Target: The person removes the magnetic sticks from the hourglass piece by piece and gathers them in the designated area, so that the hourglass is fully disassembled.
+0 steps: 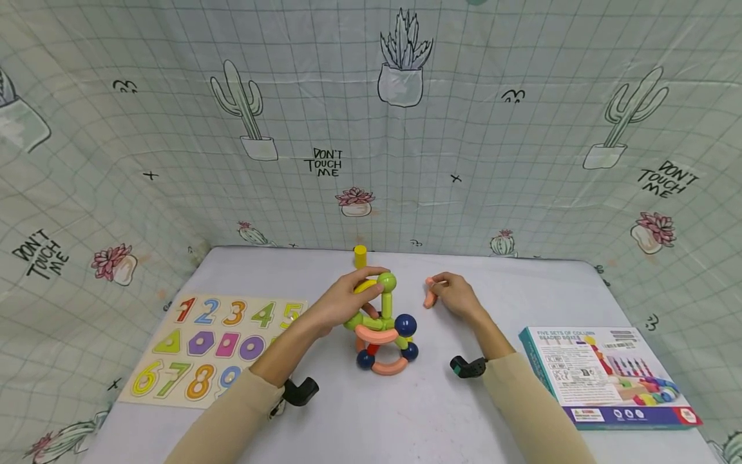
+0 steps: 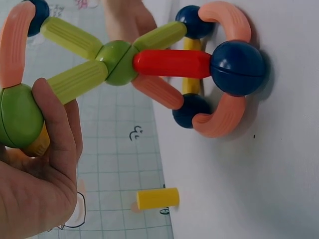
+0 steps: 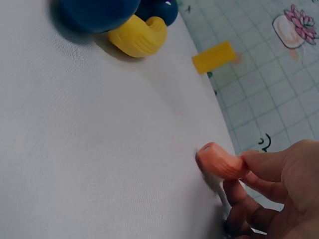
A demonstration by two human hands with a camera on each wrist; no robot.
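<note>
A magnetic ball-and-stick structure (image 2: 117, 64) stands on the table, made of green and dark blue balls joined by green, red, yellow and salmon sticks. My left hand (image 1: 339, 301) grips its upper part, fingers curled by a green ball (image 2: 21, 117) and a yellow stick that the hand partly hides. Low down, blue balls (image 2: 238, 68) and curved salmon sticks form the base on the tabletop. To the right of the structure, my right hand (image 1: 459, 298) pinches a curved salmon stick (image 3: 219, 162) between thumb and fingers, close over the table. Its far end is covered by the fingertips.
A yellow cylinder (image 1: 361, 256) stands upright near the table's back edge, behind the left hand. A number and shape puzzle board (image 1: 191, 348) lies at the left, partly under the left forearm. A toy box (image 1: 585, 374) lies at the right. Patterned cloth (image 1: 452, 148) hangs behind.
</note>
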